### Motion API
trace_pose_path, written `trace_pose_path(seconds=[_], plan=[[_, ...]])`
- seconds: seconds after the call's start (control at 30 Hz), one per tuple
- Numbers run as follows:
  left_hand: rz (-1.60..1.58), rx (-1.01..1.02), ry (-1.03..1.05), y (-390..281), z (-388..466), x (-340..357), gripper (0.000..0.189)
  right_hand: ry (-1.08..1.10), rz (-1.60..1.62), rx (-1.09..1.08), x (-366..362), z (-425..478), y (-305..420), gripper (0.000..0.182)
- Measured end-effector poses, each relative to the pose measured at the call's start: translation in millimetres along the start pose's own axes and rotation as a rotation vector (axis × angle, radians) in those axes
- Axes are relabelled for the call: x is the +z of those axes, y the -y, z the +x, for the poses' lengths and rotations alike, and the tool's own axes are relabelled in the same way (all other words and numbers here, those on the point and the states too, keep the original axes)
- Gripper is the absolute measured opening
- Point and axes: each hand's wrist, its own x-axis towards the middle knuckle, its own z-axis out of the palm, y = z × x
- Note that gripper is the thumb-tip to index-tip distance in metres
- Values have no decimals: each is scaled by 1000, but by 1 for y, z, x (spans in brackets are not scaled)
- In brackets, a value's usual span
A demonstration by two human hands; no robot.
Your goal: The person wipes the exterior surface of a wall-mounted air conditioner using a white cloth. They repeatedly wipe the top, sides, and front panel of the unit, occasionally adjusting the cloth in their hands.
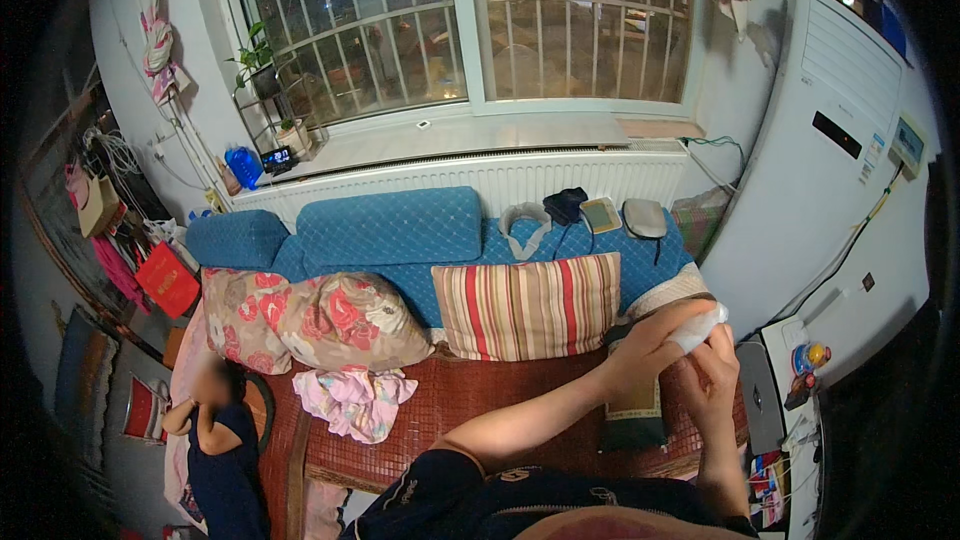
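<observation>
A small white wad (pixel 696 328), which looks like folded tissue or soft cloth, is held between both hands above the right end of the sofa bed. My left hand (pixel 651 349) reaches across from the left with its fingers closed around the wad. From below, my right hand (pixel 709 375) meets it, fingers bent against the wad's right side. Under the hands lies a dark green mat or cushion with a patterned border (pixel 634 427), partly hidden by my wrists. A striped pillow (pixel 529 307) lies just left of my left hand.
A reddish-brown mat (pixel 435 420) covers the seat. Floral pillows (pixel 352 319) and a pink cloth (pixel 356 401) lie leftward. A person (pixel 225 450) reclines at lower left. A laptop (pixel 759 397) stands right, below the air conditioner (pixel 810 135). A blood pressure monitor (pixel 601 215) rests on the backrest.
</observation>
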Motion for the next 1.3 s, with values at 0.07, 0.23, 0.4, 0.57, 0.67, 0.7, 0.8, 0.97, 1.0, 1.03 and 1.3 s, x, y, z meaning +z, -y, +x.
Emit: trace_pose_path(seconds=[0.07,0.23,0.4,0.57,0.67,0.7,0.8,0.97,1.0,1.03,1.3], plan=[[108,66,2,9,10,23,54,-4,-31,-34,-19,-8,-22,23],[186,33,-4,28,57,99,57,-23,71,13,-83,-29,-78,19],[203,22,61,48,113,174,57,29,543,443,-172,-56,-137,22],[319,15,-2,71,155,232,51,45,630,499,-233,-77,-197,24],[374,-59,1,80,173,249,49,65,629,498,-255,-87,-220,24],[391,-80,10,83,178,253,47,65,634,503,-261,-91,-227,23],[445,-103,-18,85,192,256,43,26,620,490,-273,-95,-240,23],[384,-239,-223,108,207,250,39,-13,506,425,-282,-92,-261,24],[356,-220,-270,113,210,250,34,-27,462,445,-288,-92,-261,24],[298,-201,-310,124,214,250,32,-37,413,462,-294,-91,-261,24],[-90,-158,-308,145,254,242,28,-144,202,515,-307,-98,-251,23]])
